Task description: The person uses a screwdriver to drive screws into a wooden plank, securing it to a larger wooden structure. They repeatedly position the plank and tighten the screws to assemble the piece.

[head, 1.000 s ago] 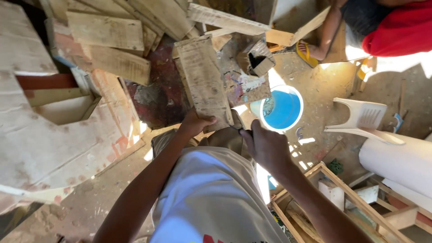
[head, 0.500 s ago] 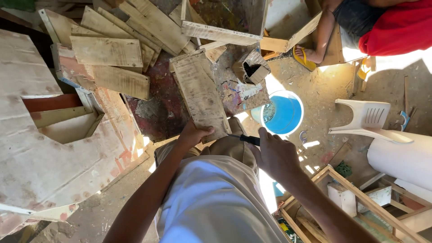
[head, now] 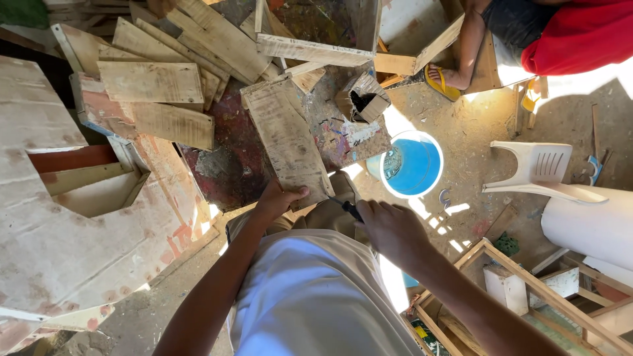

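Note:
My left hand (head: 277,200) grips the near end of a worn, grey wooden board (head: 287,138) that lies lengthwise on a paint-stained worktop (head: 227,165). My right hand (head: 389,227) is closed around a dark-handled tool (head: 348,208) just right of the board's near corner; the tool's working end is hidden. A small open wooden box (head: 361,99) with dark bits inside sits on the worktop beyond the board.
Several loose planks (head: 151,82) are piled at the back left. A blue bucket (head: 412,165) stands on the dirt floor to the right. A white plastic chair (head: 537,171), a wooden frame (head: 527,290) and another person's sandalled foot (head: 445,82) are further right.
The view has tilted down slightly. Both hands have shifted a little lower and the right hand now shows the dark tool handle more clearly.

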